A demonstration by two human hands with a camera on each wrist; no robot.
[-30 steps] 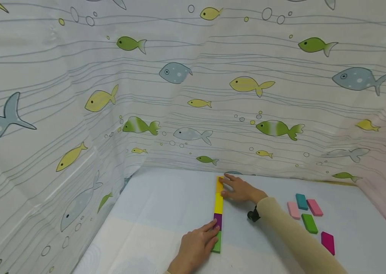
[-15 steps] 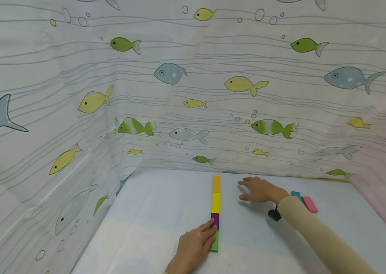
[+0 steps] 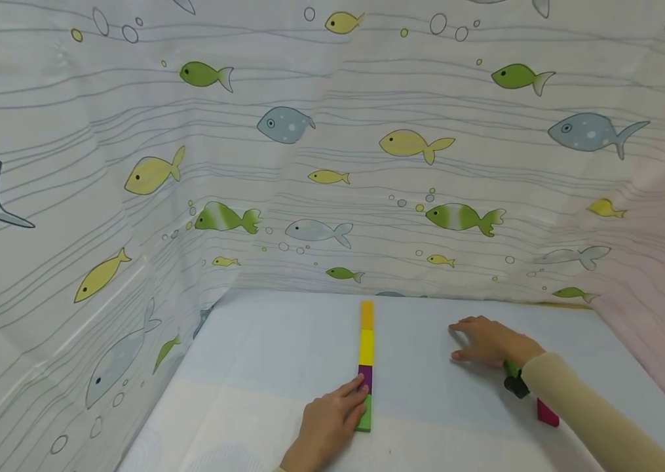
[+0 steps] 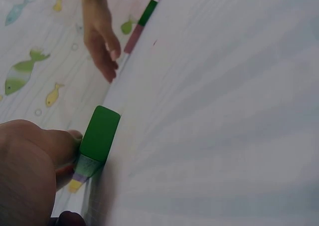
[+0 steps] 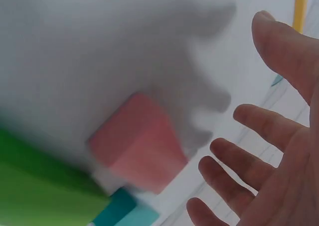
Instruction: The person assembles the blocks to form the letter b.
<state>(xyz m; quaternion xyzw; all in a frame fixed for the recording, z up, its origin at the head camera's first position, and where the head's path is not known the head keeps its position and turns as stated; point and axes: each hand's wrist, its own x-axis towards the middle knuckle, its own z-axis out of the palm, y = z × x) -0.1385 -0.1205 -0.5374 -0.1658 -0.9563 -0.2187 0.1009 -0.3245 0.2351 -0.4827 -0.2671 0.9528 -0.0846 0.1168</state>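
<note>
A straight row of flat blocks runs away from me in the head view: green (image 3: 365, 421), purple (image 3: 365, 379), yellow (image 3: 366, 347) and orange (image 3: 367, 314). My left hand (image 3: 327, 425) rests at the near end, its fingertips on the purple and green blocks. The left wrist view shows the green block's end (image 4: 101, 132) beside that hand. Well right of the row, my right hand (image 3: 494, 342) hovers with spread fingers and holds nothing. Below it in the right wrist view lie a pink block (image 5: 144, 146), a green block (image 5: 45, 181) and a teal block (image 5: 117, 206).
Partly behind the right sleeve (image 3: 591, 406) are a loose green block (image 3: 511, 368) and a magenta block (image 3: 547, 414). Fish-printed sheeting (image 3: 308, 196) walls the white table (image 3: 285, 341) at the back and sides. A small black device (image 3: 516, 385) is on the right wrist.
My right hand has left the orange and yellow blocks and moved right, over the loose blocks, hiding some. The left hand stays on the row. The head view has turned slightly right.
</note>
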